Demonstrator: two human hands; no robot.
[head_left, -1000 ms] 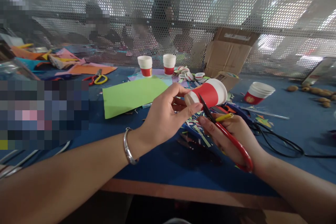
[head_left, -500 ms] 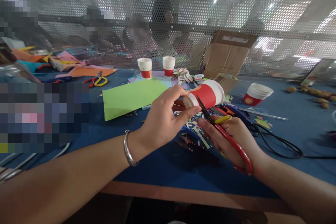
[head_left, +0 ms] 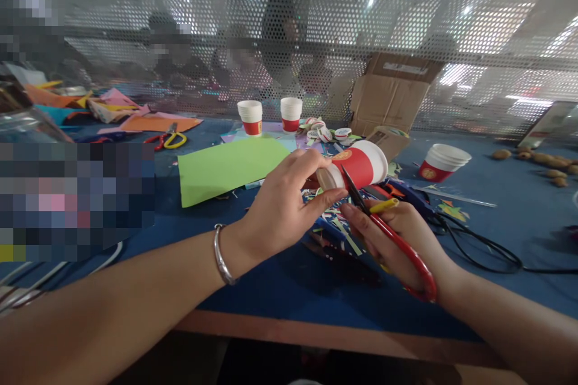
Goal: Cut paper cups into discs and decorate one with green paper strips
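A red and white paper cup (head_left: 361, 167) lies on its side in the air, its base toward me and its mouth facing right. My left hand (head_left: 291, 204) is closed on the cup's base end, thumb below and fingers above. My right hand (head_left: 401, 240) grips a pair of scissors (head_left: 401, 249) with red and yellow handles. The dark blades point up and to the left, against the cup's red side near its base. Whether a blade pierces the paper, I cannot tell. Paper scraps (head_left: 345, 234) lie on the table beneath.
Green paper (head_left: 230, 168) lies left of centre. Cup stacks (head_left: 250, 117) stand at the back, with more cups (head_left: 442, 162) at right. Another pair of scissors (head_left: 169, 139) lies left. A black cable (head_left: 483, 249), cardboard box (head_left: 392, 90) and perforated screen (head_left: 316, 30) are around the blue table (head_left: 280, 289).
The cup has turned slightly in my left hand, bringing more of its round gold emblem into sight. My right hand and the scissors have stayed nearly in place.
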